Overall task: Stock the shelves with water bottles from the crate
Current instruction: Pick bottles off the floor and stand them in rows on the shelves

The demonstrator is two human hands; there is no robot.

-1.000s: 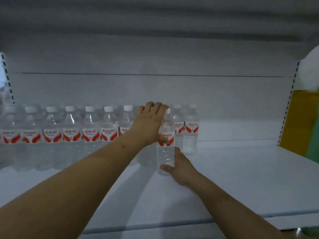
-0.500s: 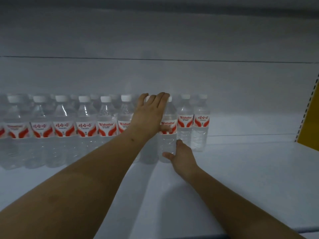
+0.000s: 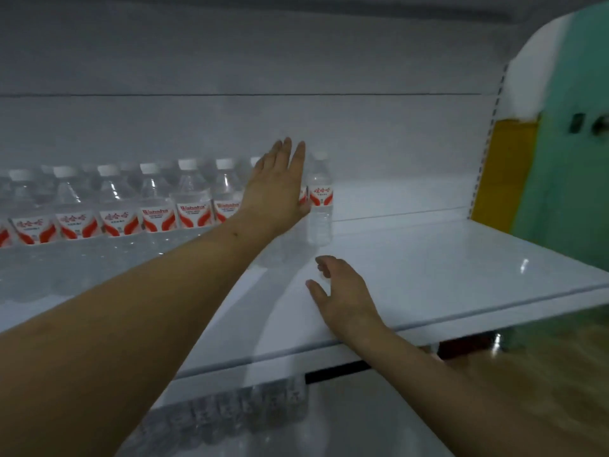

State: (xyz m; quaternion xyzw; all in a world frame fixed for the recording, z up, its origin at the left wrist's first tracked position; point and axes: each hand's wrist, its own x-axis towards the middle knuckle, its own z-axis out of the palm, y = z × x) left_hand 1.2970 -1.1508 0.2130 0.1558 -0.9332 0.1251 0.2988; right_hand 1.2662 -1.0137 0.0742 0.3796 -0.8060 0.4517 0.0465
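A row of clear water bottles with white caps and red-and-white labels stands along the back left of the white shelf. The rightmost bottle stands at the row's end. My left hand reaches over the row with straight fingers and covers the bottles just left of that last one. My right hand hovers lower, over the bare shelf in front of the row, with fingers loosely curled and holding nothing. No crate is in view.
The shelf's right half is bare white board up to a slotted upright. Beyond it are a yellow panel and a green wall. More bottle caps show on the shelf below. Another shelf's underside hangs overhead.
My right hand has let go of the bottle it held at the base and drawn back toward me. My left hand's fingers have straightened. The view has swung right and down.
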